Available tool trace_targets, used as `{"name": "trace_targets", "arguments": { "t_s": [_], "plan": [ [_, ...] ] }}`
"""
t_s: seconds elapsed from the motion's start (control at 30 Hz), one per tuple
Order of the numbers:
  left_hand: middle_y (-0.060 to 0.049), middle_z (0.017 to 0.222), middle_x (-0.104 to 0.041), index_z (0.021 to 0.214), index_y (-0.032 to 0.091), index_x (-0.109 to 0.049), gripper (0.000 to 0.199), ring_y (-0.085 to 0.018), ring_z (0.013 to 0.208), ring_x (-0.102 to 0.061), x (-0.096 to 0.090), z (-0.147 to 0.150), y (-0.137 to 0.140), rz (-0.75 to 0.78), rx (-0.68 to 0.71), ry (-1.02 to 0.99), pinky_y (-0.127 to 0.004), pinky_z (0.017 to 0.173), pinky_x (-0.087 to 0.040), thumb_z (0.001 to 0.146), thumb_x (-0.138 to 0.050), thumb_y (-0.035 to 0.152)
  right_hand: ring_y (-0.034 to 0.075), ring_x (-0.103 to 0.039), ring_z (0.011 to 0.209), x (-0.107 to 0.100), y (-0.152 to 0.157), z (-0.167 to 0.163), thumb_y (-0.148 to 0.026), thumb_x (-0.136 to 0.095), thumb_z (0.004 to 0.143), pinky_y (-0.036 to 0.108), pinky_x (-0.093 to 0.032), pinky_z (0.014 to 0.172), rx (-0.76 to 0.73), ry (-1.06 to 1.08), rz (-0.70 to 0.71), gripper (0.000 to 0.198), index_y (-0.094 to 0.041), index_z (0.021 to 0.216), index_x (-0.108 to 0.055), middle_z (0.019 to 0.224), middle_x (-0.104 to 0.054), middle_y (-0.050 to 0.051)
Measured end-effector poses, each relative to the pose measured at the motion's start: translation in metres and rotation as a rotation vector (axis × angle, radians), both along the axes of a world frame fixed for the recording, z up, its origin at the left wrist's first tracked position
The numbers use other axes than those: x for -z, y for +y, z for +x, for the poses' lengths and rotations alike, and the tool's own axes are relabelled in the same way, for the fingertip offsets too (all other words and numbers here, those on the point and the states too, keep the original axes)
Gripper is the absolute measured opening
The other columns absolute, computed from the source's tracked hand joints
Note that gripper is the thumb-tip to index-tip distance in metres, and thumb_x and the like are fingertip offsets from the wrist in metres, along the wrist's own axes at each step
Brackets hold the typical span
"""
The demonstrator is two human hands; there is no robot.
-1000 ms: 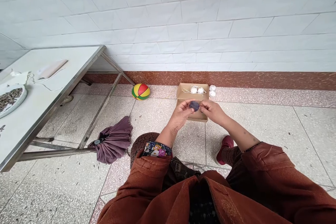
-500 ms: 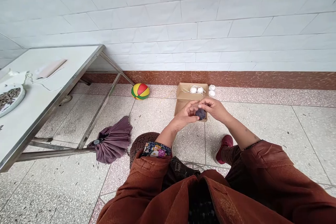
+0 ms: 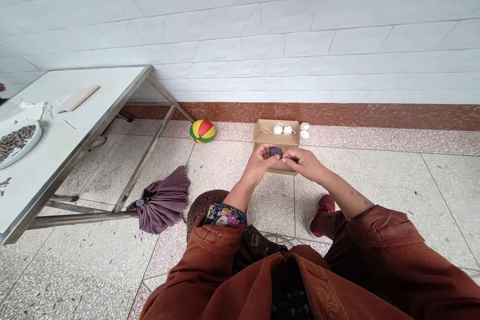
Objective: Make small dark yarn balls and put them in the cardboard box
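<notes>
A small ball of dark purple-grey yarn (image 3: 275,151) is gripped between the thumb and fingers of my left hand (image 3: 258,164). At its lower right side my right hand (image 3: 304,163) pinches with thumb and forefinger, seemingly on the yarn's strand, which is too thin to make out. Both hands hover over an open cardboard box (image 3: 258,132) on the floor, hiding part of its near half. White yarn balls (image 3: 278,129) with loose strands lie in the far half. More white balls (image 3: 304,134) sit just right of the box.
On the left stands a metal-framed table (image 3: 127,87) bearing a plate of dark seeds or husks (image 3: 17,142) and a pinkish folded item (image 3: 80,97). A folded purple umbrella (image 3: 165,202) hangs by its frame. A colourful ball (image 3: 202,131) rests near the tiled wall (image 3: 300,42).
The yarn ball has shifted left and slightly up in my left hand and shows more fully. My right hand has moved from its top to its lower right side.
</notes>
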State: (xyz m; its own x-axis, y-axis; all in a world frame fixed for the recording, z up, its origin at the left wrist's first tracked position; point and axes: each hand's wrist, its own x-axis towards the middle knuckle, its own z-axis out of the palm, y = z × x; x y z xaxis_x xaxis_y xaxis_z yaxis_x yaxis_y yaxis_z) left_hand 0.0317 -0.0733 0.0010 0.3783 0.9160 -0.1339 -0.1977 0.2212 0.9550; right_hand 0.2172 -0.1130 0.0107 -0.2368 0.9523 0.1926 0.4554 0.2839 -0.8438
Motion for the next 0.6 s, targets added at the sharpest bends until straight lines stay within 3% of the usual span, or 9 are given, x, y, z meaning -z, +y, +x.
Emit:
{"name": "trace_targets", "arguments": {
  "t_s": [0.2,0.33,0.6],
  "plan": [
    [-0.007,0.11,-0.067,0.121,0.019,-0.069,0.053,-0.017,0.093,-0.059,-0.0056,-0.0024,-0.0025,0.019,0.103,0.078,-0.032,0.084,-0.049,0.074,-0.082,0.041,0.014,-0.05,0.064,-0.0053,-0.0004,0.0036,-0.03,-0.057,0.091,0.027,-0.037,0.062,0.035,0.005,-0.012,0.015,-0.021,0.082,-0.065,0.073,-0.061,0.0],
    [-0.007,0.114,-0.065,0.135,0.021,-0.063,0.064,-0.014,0.088,-0.058,-0.0034,-0.0028,-0.0032,0.029,0.146,0.06,-0.031,0.082,-0.049,0.077,-0.081,0.039,0.014,-0.049,0.063,-0.0058,0.0006,0.0064,-0.03,-0.057,0.092,0.027,-0.036,0.062,0.037,-0.016,-0.018,0.016,-0.021,0.079,-0.063,0.072,-0.06,-0.001],
    [-0.005,0.108,-0.067,0.131,0.02,-0.063,0.059,-0.011,0.082,-0.063,-0.007,-0.0034,-0.005,-0.152,0.119,-0.189,-0.027,0.078,-0.049,0.079,-0.081,0.04,0.015,-0.052,0.066,0.0018,0.0027,0.0085,-0.026,-0.056,0.09,0.028,-0.038,0.064,0.045,-0.034,0.026,0.014,-0.021,0.079,-0.061,0.072,-0.06,0.0]
  ]
}}
